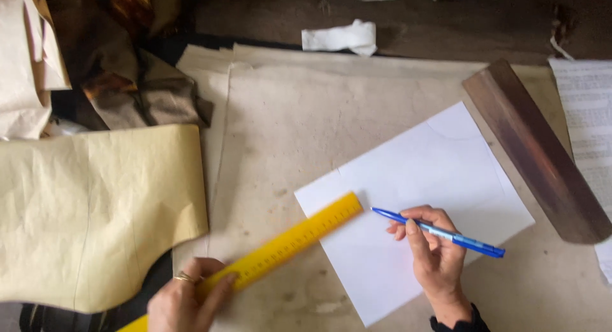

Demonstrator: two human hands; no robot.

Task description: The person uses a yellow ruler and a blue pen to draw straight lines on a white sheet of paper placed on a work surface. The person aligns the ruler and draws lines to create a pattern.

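- Brownish, stained paper sheets cover most of the work surface, their edges layered at 12 o'clock, with darker worn tabletop beyond them.
- Nearest, at 7 o'clock, the left hand presses down on the lower end of a yellow ruler; fingers lie flat over it, a ring on one finger, so it is pinned rather than gripped around.
- From there the ruler runs up toward 1 o'clock, and its far end lies over the left corner of a white sheet.
- At 5 o'clock the right hand rests on the white sheet, fingers closed around a blue pen in a writing hold; the pen tip points toward 9 o'clock, just beside the ruler's end, and touches or nearly touches the sheet.
- A dark cuff shows at that wrist, at the bottom edge.
- The white sheet lies turned at an angle on the brown paper, with a faint curved line near its upper corner.
- At 9 o'clock a large yellowish paper piece with a curved lower edge lies well apart from the white sheet.
- At 3 o'clock a long dark brown wooden bar lies slantwise just beside the sheet's right edge; printed paper is beyond it.
- Farther, at 10 o'clock, brown cloth is bundled; a crumpled white scrap sits at 12 o'clock.
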